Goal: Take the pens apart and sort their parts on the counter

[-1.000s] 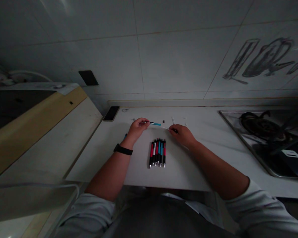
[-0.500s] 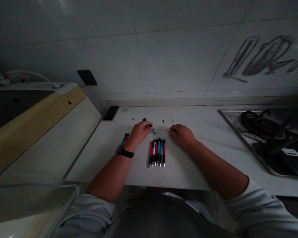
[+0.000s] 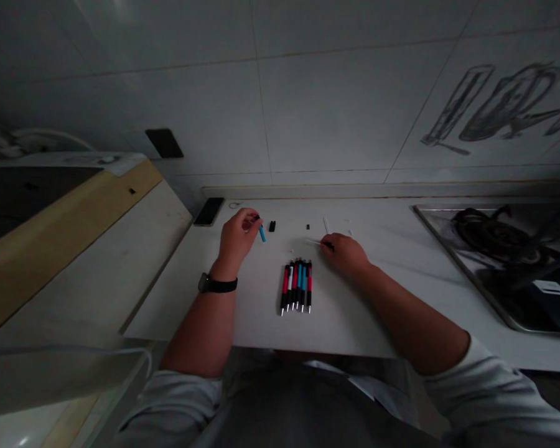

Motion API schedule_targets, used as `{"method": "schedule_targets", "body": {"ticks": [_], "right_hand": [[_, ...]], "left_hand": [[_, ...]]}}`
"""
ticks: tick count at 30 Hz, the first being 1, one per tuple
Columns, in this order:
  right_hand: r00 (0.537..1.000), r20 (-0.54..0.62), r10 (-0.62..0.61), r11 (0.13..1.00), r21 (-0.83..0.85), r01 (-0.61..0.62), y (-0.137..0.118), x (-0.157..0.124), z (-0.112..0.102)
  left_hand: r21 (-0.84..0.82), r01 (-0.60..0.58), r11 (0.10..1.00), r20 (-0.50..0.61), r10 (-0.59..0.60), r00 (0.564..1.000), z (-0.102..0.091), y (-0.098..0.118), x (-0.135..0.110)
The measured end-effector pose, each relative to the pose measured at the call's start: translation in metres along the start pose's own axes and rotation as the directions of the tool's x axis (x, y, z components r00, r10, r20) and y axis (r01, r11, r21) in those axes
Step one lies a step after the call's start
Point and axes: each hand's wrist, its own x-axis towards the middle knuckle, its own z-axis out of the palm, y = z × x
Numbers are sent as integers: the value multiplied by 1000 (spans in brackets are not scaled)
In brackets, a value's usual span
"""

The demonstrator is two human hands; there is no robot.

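My left hand (image 3: pixel 237 238) is closed on a blue pen barrel (image 3: pixel 262 233) with a black end, held over the left part of the white counter (image 3: pixel 354 317). Pinched in my right hand (image 3: pixel 348 251) are a thin white refill (image 3: pixel 313 241), pointing left, and a small black piece (image 3: pixel 329 245). Between the hands and nearer to me lies a row of several pens (image 3: pixel 296 286), red, white and blue with black grips and silver tips. Black pen parts (image 3: pixel 272 226) rest just right of my left hand. More white refills (image 3: pixel 326 224) lie behind my right hand.
A phone (image 3: pixel 209 211) and a thin ring (image 3: pixel 234 205) lie at the back left. One tiny dark piece (image 3: pixel 308 227) and small pale bits (image 3: pixel 350 232) are scattered behind. A gas stove (image 3: pixel 499 230) stands at the right, a white cabinet (image 3: pixel 154 230) at the left.
My left hand has moved left and back with the blue barrel, uncovering the black pen parts. Its arm now hides the pens seen beside the wrist. My right hand has barely moved.
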Motion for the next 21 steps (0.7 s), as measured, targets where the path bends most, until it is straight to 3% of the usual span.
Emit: {"method": "schedule_targets", "body": {"ticks": [2, 5, 8, 10, 15, 21], "right_hand": [[1000, 5, 1, 1000, -4, -1, 0, 0, 0], [1000, 12, -4, 1000, 0, 4, 1, 0, 1], [1000, 19, -13, 1000, 8, 13, 1, 0, 1], [1000, 23, -17, 1000, 10, 16, 2, 1, 1], [999, 25, -27, 999, 32, 26, 2, 1, 1], [999, 42, -10, 1000, 11, 10, -2, 0, -1]], "left_hand": [[34, 24, 999, 16, -24, 1000, -15, -5, 3], [130, 80, 988, 182, -103, 978, -28, -17, 4], [238, 93, 967, 369, -179, 912, -25, -31, -1], [294, 73, 953, 432, -200, 879, -18, -40, -4], [377, 20, 926, 465, -208, 860, -2, -52, -11], [511, -13, 860, 504, -287, 815, -2, -40, -10]]}}
